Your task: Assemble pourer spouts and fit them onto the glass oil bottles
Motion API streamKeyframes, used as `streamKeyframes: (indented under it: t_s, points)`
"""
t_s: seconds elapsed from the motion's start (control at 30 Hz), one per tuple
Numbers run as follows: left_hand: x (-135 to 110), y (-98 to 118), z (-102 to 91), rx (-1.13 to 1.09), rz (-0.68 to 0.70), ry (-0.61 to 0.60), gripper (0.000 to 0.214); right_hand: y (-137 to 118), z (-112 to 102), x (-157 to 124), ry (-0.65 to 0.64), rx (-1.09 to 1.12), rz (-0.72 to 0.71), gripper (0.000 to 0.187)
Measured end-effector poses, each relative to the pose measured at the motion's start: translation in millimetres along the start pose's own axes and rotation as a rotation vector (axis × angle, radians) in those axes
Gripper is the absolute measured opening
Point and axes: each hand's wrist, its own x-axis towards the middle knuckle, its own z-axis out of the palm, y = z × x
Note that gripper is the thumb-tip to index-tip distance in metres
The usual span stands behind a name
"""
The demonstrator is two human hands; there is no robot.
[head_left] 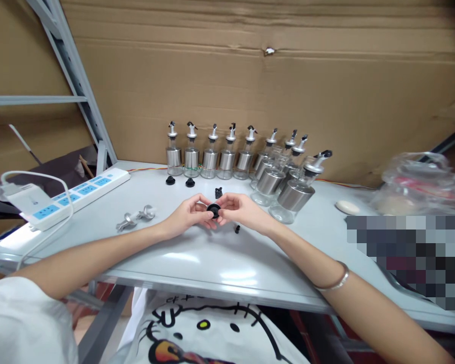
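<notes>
Between my two hands, above the middle of the table, is a round black stopper (213, 210). My left hand (194, 214) pinches its left side, and the fingers of my right hand (239, 210) grip its right side. Just behind the hands lie small black parts (219, 192), and another small black piece (237, 229) lies below my right hand. Two more black stoppers (170, 180) sit farther back, to the left. Silver pourer spouts (146, 213) lie on the table to the left of my left hand.
Several glass bottles with steel sleeves and pourer tops (226, 161) stand along the cardboard wall (227, 81). A white power strip (79, 198) with a plugged-in charger lies at left. On the right are a white oval object (347, 207), plastic bags (420, 187) and a pixelated area.
</notes>
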Motion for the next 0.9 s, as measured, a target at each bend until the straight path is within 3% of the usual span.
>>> streamKeyframes:
  t_s: [0.53, 0.9]
  points:
    - [1, -5, -4.7, 0.019, 0.021, -0.040, 0.039, -3, 8, -3, 0.045, 0.007, 0.008, 0.017]
    - [1, -2, 2.5, 0.119, 0.000, -0.014, 0.029, 6, 14, -3, 0.025, 0.013, -0.002, 0.019]
